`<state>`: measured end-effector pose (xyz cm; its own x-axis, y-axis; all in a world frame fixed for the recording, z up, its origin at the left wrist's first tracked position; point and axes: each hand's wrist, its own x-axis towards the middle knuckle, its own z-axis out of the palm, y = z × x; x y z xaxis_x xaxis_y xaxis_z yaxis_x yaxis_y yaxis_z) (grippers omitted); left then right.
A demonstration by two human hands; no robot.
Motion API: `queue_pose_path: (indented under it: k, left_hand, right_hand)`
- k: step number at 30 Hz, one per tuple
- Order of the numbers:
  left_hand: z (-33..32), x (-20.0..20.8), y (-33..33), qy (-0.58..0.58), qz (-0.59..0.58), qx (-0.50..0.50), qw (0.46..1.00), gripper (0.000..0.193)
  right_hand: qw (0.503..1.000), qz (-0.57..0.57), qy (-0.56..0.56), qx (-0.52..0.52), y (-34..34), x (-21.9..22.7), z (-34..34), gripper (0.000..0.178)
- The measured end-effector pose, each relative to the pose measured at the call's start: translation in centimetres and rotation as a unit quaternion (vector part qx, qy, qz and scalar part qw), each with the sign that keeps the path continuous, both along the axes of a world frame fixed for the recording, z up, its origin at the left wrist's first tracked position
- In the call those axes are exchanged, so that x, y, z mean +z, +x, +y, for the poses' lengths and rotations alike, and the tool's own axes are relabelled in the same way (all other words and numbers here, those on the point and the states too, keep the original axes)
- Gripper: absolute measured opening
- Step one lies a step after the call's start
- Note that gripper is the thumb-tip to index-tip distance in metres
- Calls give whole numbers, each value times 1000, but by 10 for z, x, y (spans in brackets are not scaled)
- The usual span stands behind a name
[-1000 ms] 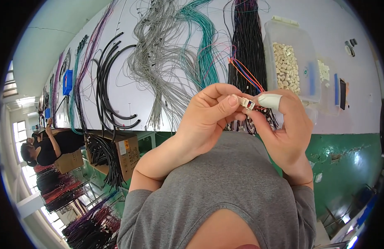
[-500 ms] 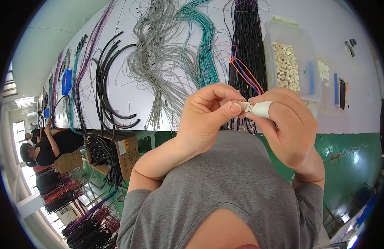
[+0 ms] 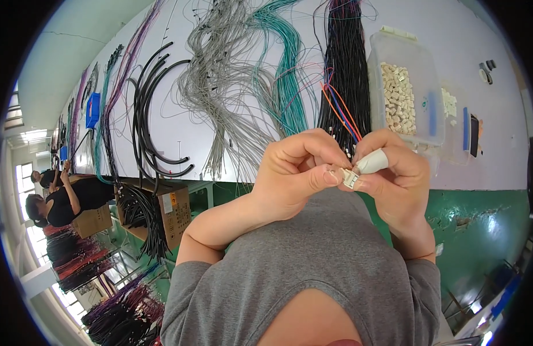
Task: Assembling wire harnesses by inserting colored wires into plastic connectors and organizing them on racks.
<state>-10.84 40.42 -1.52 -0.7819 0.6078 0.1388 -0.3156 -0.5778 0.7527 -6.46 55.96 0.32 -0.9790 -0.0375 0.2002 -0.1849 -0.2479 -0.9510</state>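
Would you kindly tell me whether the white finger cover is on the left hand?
No, the white finger cover is worn on the right hand.

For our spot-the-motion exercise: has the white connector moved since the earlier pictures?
Yes: the connector has moved down the picture, closer to the near edge of the table.

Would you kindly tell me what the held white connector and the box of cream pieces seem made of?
White connector: probably moulded plastic, matt or satin, judging by its crisp, boxy shape. Box: likely smooth plastic, since its walls look translucent.
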Motion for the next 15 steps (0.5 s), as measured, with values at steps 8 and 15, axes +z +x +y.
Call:
queue_pose_path:
  k: [8,15]
  left_hand:
    - [2,0,-2,-69,130,59,987,12]
    - [5,2,-6,-32,152,41,987,13]
  right_hand:
    - [992,-78,-100,-8,3,-3,-7,15]
    - [957,164,208,-119,-2,1,0,19]
